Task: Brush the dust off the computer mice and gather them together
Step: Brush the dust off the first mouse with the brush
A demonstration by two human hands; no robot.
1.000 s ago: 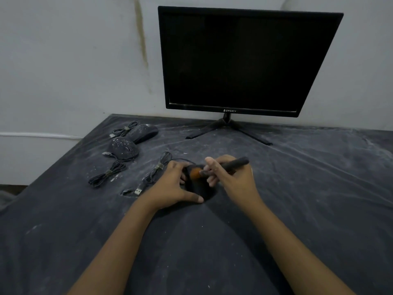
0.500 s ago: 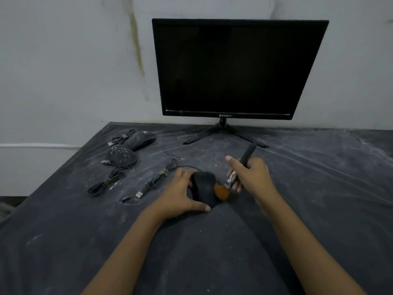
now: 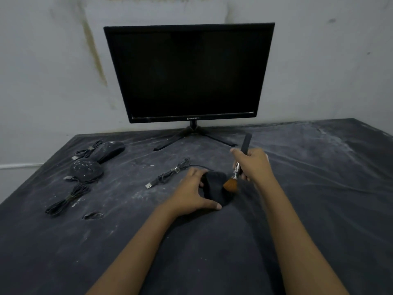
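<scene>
A black mouse [image 3: 214,186] lies at the middle of the dark cloth, and my left hand [image 3: 192,190] grips its left side with the thumb along the near edge. My right hand [image 3: 254,163] holds a brush [image 3: 238,167] by its black handle, nearly upright. The orange bristles touch the mouse's right side. Its bundled cable [image 3: 168,175] with a USB plug trails off to the left. Two more black mice, speckled with white dust, sit at the far left: one [image 3: 86,169] nearer, one [image 3: 109,149] behind it, each with a coiled cable.
A black monitor [image 3: 189,73] on a tripod-like stand rises at the back centre against a stained white wall. The dusty dark cloth [image 3: 319,188] covers the whole table. A loose cable bundle [image 3: 66,200] lies at the left, near the table's left edge.
The brush swung from lying across the top of the mouse to standing nearly upright at its right side. My left hand kept its hold on the mouse. The camera tilted, shifting the view.
</scene>
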